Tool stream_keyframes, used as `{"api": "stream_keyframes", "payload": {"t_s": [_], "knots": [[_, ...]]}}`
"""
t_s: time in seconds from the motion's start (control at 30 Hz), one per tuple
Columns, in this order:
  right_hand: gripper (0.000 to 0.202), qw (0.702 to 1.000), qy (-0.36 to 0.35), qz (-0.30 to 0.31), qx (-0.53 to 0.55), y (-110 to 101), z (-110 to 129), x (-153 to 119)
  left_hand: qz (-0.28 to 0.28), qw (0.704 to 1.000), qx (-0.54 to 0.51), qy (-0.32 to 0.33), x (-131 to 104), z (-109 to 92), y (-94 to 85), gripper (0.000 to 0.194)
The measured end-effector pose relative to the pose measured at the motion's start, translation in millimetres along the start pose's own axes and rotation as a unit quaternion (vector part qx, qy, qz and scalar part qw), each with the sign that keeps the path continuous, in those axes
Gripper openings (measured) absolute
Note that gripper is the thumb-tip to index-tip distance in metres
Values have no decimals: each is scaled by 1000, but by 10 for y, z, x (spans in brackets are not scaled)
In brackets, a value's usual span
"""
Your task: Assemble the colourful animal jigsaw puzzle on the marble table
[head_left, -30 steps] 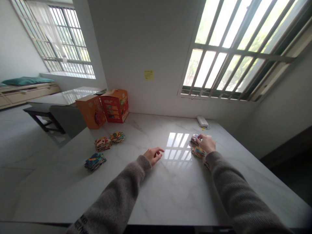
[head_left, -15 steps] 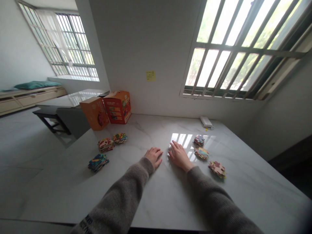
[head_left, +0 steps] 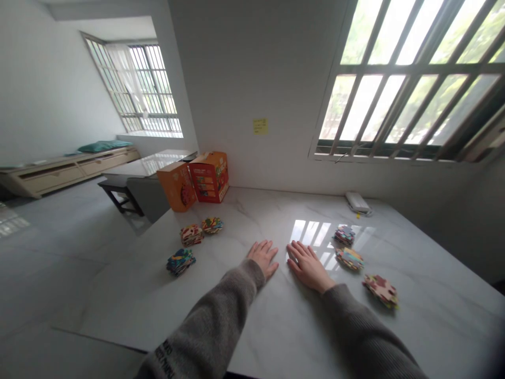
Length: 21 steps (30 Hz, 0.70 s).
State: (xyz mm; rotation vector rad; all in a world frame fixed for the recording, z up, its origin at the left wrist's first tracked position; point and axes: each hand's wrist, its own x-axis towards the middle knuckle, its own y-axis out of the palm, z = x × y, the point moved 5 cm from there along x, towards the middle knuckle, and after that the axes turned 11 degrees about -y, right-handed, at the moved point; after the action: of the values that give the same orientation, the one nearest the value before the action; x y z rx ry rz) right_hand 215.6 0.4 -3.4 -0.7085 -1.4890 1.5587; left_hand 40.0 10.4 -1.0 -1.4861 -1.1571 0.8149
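Observation:
My left hand [head_left: 264, 258] lies flat on the white marbled table [head_left: 272, 326], fingers a little apart and holding nothing. Beside it my right hand [head_left: 308, 266] rests palm down, also holding nothing. Left of my hands are three stacks of jigsaw puzzle pieces: a dark blue-green stack [head_left: 180, 261], a red and cream stack [head_left: 191, 235] and a yellow multicoloured stack [head_left: 212, 225]. To the right are three more: a purple-blue stack [head_left: 344, 235], a pastel stack [head_left: 349, 259] and a pinkish-brown stack [head_left: 381, 290]. Neither hand touches any of them.
An orange box [head_left: 177, 187] and a red box [head_left: 210, 178] stand at the table's back left. A white device with a cable [head_left: 357, 202] lies at the back right. On the wall is a yellow sticky note [head_left: 260, 126]. Barred windows are at right and far left.
The camera view has turned left, so everything sits further right in the picture. Both hands stay on the table, now lying flatter. The puzzle stacks keep their places.

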Motion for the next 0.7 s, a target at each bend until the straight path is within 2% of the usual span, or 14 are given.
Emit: {"api": "stream_keyframes", "payload": {"t_s": [0.23, 0.7], "knots": [[53, 1000, 4, -13, 9, -21, 4, -14, 15, 1000, -19, 3, 9, -11, -10, 54], [52, 1000, 6, -13, 15, -74, 35, -9, 10, 999, -32, 7, 6, -26, -60, 51]]}}
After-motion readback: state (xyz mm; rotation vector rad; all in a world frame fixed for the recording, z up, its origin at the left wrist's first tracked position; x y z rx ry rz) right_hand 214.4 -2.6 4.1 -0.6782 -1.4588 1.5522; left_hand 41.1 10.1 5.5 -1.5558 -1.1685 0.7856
